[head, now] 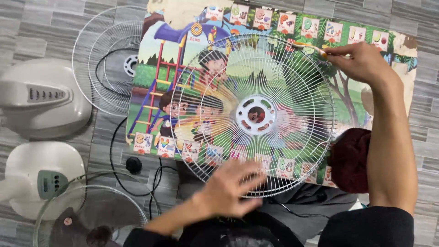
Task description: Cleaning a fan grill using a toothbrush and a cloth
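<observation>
Resting flat on white fan grille (253, 114) over picture mat (366, 105) (grey tile floor (45, 27)): left hand (231, 190); right hand (361, 61) pinching toothbrush (308, 45).

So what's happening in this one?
A person sits on the floor with a white wire fan guard lying flat on a colourful picture mat. The left hand rests on the guard's near rim, and the right hand holds a small brush against the far rim. Another guard and two fan bases lie to the side.
</observation>
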